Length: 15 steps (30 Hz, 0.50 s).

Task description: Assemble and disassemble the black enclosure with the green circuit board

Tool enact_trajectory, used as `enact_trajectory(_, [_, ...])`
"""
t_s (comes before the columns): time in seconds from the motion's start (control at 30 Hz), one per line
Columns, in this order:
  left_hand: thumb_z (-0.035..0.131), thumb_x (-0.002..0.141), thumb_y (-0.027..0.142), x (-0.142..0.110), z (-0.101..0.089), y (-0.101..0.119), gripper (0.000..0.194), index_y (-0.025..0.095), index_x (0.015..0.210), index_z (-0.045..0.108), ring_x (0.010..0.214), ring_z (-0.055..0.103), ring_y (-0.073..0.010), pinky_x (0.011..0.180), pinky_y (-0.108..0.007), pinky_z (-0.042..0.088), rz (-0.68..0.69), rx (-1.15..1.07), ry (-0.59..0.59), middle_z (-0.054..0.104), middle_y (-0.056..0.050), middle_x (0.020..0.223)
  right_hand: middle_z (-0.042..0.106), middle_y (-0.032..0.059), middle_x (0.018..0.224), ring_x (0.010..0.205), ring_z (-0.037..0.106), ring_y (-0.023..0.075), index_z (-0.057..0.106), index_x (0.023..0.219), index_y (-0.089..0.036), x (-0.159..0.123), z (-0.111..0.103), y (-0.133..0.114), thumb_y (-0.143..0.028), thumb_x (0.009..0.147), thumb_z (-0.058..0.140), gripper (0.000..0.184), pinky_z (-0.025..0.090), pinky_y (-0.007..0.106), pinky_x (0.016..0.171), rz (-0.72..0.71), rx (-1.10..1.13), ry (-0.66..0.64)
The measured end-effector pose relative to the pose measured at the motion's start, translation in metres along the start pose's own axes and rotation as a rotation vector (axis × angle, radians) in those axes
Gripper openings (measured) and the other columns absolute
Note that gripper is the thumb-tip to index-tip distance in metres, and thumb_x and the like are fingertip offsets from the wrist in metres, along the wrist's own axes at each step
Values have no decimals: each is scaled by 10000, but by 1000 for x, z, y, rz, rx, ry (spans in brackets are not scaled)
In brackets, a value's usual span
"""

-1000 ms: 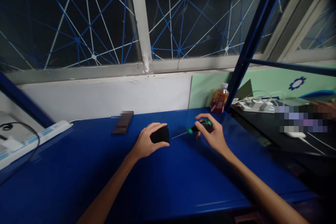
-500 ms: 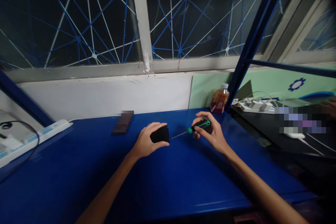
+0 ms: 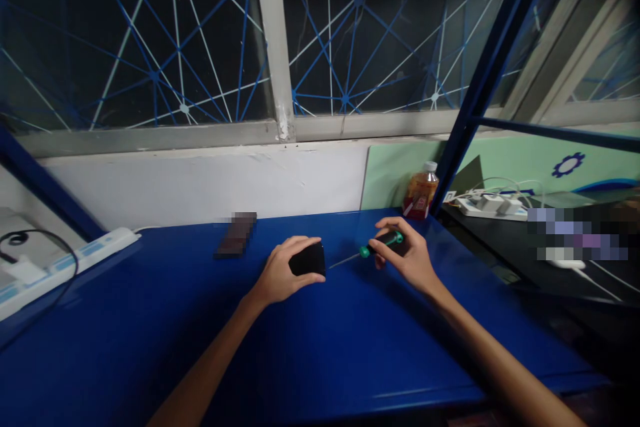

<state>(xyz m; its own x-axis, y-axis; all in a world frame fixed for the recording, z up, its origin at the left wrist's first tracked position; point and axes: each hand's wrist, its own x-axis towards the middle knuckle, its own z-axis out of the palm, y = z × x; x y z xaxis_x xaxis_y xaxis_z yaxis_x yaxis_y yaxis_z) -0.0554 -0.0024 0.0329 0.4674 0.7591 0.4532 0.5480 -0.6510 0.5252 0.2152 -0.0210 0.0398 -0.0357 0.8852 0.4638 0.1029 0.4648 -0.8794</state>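
Observation:
My left hand [image 3: 283, 272] is closed round a small black box-like object [image 3: 309, 259], fingers along its far side and thumb along its near side. What kind of object it is I cannot make out. A screwdriver [image 3: 387, 240] with a green and black handle is gripped in the fingers of my right hand [image 3: 410, 257]. Its thin metal shaft points left, and the tip lies close to the right end of the black object. Whether the tip touches it I cannot tell. Both hands are above the blue table [image 3: 310, 347].
A dark flat slab, partly blurred out, [image 3: 237, 235] lies behind my left hand. A drink bottle [image 3: 421, 191] stands at the back right. White power strips [image 3: 65, 267] run along the left edge and on the black table [image 3: 505, 233] at right. Blue metal posts flank the table.
The whole view has shifted slightly. The screwdriver's handle has turned a little in my right hand, with its tip still near the black object. My left hand keeps its hold.

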Motion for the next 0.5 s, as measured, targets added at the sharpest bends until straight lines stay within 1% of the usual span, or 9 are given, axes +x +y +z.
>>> enact_trajectory(0.07, [760,698,463,0,0,0,632,281,1266,554,1145,549,-288,976,-476,436,-2,3,2,602,-79,1237,522,-44,692,429,560,111,523,962,-226,-1,1,0,-353,778,705,288,464,253,415,6,-74,56])
enact_trajectory(0.1, [759,700,463,0,-1,0,630,280,1267,554,1146,548,-289,976,-475,435,-2,2,4,602,-81,1238,519,-44,685,431,560,112,529,955,-224,-1,1,-1,-362,784,697,277,464,252,418,11,-87,61])
enact_trajectory(0.17, [756,704,466,0,-1,-1,625,278,1266,557,1142,550,-291,975,-473,436,1,-3,10,603,-86,1235,557,-22,744,477,583,122,515,1004,-229,-1,0,-2,-382,809,664,289,478,258,439,21,-48,16])
enact_trajectory(0.23, [752,707,471,0,-2,-1,621,278,1264,558,1135,554,-289,973,-469,439,4,-11,19,603,-87,1231,599,11,855,531,608,134,471,1081,-239,-1,0,-3,-391,818,649,352,493,267,455,32,22,-59])
enact_trajectory(0.3, [752,706,475,0,-2,-1,621,281,1263,558,1132,555,-284,970,-464,441,2,-11,20,604,-83,1228,613,20,892,505,593,125,451,1104,-243,0,-1,-4,-389,801,669,401,478,258,423,42,42,-86])
enact_trajectory(0.37, [754,704,475,0,-2,-1,625,284,1265,554,1135,553,-278,969,-459,442,-2,-6,10,602,-77,1230,604,-6,808,423,533,96,474,1078,-237,0,-2,-3,-376,780,698,398,432,235,375,40,-16,-34])
enact_trajectory(0.43, [754,705,472,0,-1,-1,625,284,1265,553,1136,552,-274,969,-456,443,2,-5,4,602,-76,1229,559,-41,686,382,475,76,518,1020,-223,0,-3,-3,-361,771,712,344,393,218,361,19,-112,26])
enact_trajectory(0.5, [750,709,469,0,-1,-1,622,280,1267,551,1135,552,-274,968,-459,443,14,-4,6,603,-80,1227,529,-48,643,401,472,75,546,994,-211,0,-4,-3,-351,791,694,287,402,216,389,-2,-172,17])
